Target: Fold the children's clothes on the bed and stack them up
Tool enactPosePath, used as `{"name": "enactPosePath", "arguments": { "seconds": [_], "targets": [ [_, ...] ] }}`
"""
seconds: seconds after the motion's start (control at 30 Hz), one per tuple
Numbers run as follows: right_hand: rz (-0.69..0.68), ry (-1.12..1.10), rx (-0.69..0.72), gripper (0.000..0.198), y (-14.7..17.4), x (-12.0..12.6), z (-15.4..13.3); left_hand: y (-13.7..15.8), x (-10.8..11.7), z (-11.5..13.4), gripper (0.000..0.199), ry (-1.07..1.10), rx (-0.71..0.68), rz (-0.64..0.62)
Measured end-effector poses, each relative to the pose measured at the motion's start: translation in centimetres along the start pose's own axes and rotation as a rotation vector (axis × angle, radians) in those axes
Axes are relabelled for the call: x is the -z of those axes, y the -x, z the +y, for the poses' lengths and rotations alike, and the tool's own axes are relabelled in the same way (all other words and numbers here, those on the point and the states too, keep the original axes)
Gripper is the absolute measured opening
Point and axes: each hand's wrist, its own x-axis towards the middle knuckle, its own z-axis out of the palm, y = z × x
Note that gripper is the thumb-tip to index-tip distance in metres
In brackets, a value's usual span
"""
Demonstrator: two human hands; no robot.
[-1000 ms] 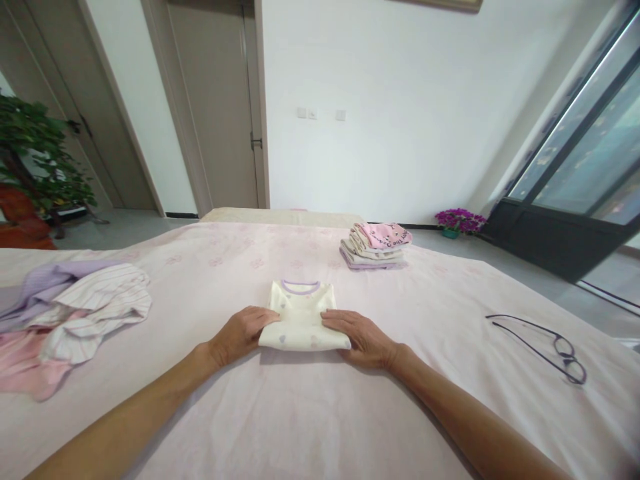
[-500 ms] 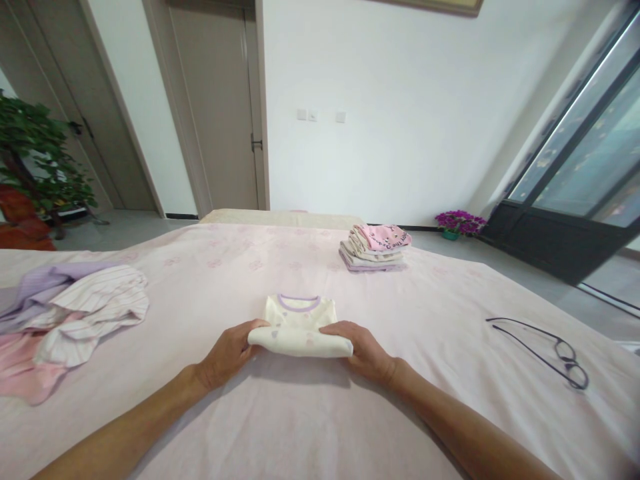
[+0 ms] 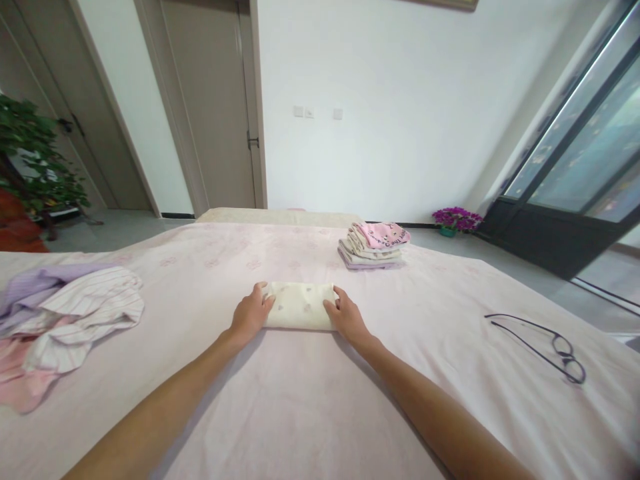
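Note:
A cream shirt (image 3: 300,308) with small grey and pinkish prints lies folded into a flat rectangle in the middle of the bed. At its left end, my left hand (image 3: 253,312) grips the edge between thumb and fingers. My right hand (image 3: 347,315) holds the opposite end the same way, thumb on top near the edge. The shirt's purple-trimmed neckline is hidden under the folded layer. Beyond my right hand stands a stack of folded clothes (image 3: 373,247), with a pink printed piece on top.
Rumpled clothes (image 3: 90,313), lilac, striped white and pink, lie in a heap at the left. A pair of dark-framed glasses (image 3: 565,357) rests on the pale pink bedsheet (image 3: 310,413) at the right. Purple flowers (image 3: 456,219) stand on the floor behind.
Both hands have moved away from me, carrying the shirt's near part over its far part. The neckline that showed before is now covered, and the shirt lies flat.

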Motion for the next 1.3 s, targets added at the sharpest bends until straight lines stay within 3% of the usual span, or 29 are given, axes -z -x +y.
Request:
{"name": "enactPosePath", "arguments": {
  "seconds": [0.17, 0.3, 0.63, 0.83, 0.9, 0.93, 1.0, 1.07, 1.13, 1.2, 1.3],
  "targets": [
    [-0.025, 0.2, 0.02, 0.057, -1.3, 0.7, 0.6, -1.4, 0.9, -1.0, 0.05, -0.049, 0.057, -0.104],
    [-0.162, 0.238, -0.002, 0.04, -3.0, 1.6, 0.8, -3.0, 1.8, -2.3, 0.042, 0.094, 0.094, -0.238],
    [-0.424, -0.033, -0.161, 0.021, -4.3, 2.6, -0.2, -3.7, 1.5, -1.9, 0.042, 0.435, 0.09, -0.413],
    [-0.521, -0.213, -0.171, 0.023, -3.6, 3.9, -1.2, -2.3, 3.0, -1.4, 0.062, 0.655, 0.113, -0.412],
    [-0.478, -0.189, -0.051, 0.02, -3.3, 4.6, -1.6, -1.9, 3.8, -1.0, 0.058, 0.735, 0.033, -0.401],
    [-0.389, -0.146, 0.052, 0.02, -3.0, 4.9, -1.7, -1.7, 4.2, -0.9, 0.052, 0.743, -0.04, -0.363],
    [-0.153, -0.021, 0.324, 0.019, -2.0, 5.3, -1.5, -1.0, 4.7, -0.7, 0.036, 0.648, -0.229, -0.213],
    [-0.008, 0.111, 0.59, 0.018, -0.8, 5.4, -0.8, 0.0, 4.6, -1.0, 0.019, 0.459, -0.439, -0.045],
    [-0.026, 0.258, 0.768, 0.015, 0.6, 5.2, 0.3, 1.3, 3.9, -1.7, 0.008, 0.269, -0.659, 0.029],
    [-0.09, 0.403, 0.825, 0.014, 1.7, 5.0, 1.3, 2.8, 3.0, -2.4, 0.013, 0.131, -0.849, 0.015],
    [-0.185, 0.526, 0.817, 0.02, 2.6, 5.1, 2.0, 4.4, 2.7, -3.2, 0.027, 0.007, -0.932, -0.045]
  ]
}}
